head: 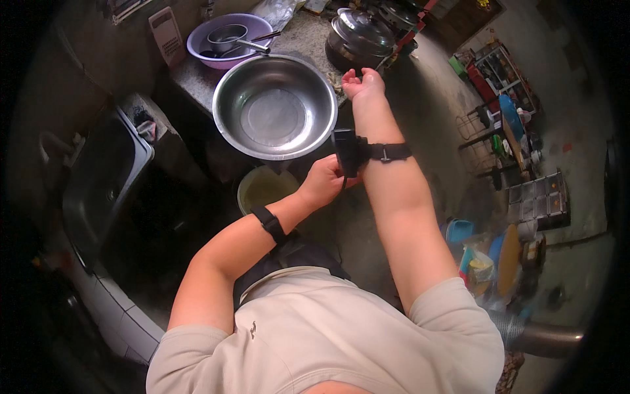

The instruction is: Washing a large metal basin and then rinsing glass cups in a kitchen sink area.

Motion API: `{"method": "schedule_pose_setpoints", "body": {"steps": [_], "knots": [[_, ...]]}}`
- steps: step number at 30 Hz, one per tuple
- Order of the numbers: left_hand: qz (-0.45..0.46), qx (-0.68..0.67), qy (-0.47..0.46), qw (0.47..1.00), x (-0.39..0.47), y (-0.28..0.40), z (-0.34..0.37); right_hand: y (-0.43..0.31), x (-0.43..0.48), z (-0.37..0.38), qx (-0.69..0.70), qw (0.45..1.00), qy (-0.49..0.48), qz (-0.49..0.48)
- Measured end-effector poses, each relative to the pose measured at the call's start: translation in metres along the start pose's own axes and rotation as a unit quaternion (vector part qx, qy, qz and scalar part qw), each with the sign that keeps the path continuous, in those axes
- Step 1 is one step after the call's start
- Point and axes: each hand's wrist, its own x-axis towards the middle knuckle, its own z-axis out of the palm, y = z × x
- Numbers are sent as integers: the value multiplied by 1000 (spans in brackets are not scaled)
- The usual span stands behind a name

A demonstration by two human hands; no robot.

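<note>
My left hand (322, 180) reaches across to a black device (348, 151) strapped to my right forearm; its fingertips are partly hidden behind the device, so its grip is unclear. My right hand (363, 84) is raised near the counter's edge with its fingers curled, and nothing shows in it. Left of it, a wide stainless steel basin (274, 114) stands at the edge of the stone counter (305, 37), with no contents visible. Behind the basin, a purple plastic basin (196, 42) holds a small metal saucepan (227, 38) and utensils. A black strap (269, 224) circles my left forearm.
A lidded metal pot (362, 37) stands at the counter's right. Below the steel basin is a pale bucket (263, 189). A dark sink (101, 182) lies at left, with a cloth (146, 130) beside it. Racks and a round-topped table (512, 118) stand at right.
</note>
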Motion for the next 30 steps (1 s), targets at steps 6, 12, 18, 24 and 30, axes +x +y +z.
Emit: {"method": "schedule_pose_setpoints", "body": {"steps": [6,12,18,24,30], "knots": [[26,-32,41,998,-3,-25,-8,25,0,-15,-13,999,33,-33],[32,17,92,995,-4,-30,-5,36,-7,-14,-14,996,40,-76],[152,138,58,977,-5,-26,-10,45,-11,-22,-70,992,37,-100],[162,105,57,980,-25,-26,16,47,17,-37,-498,650,68,-569],[-158,-212,3,964,-33,-29,35,64,-41,-47,-675,217,-327,-625]]}}
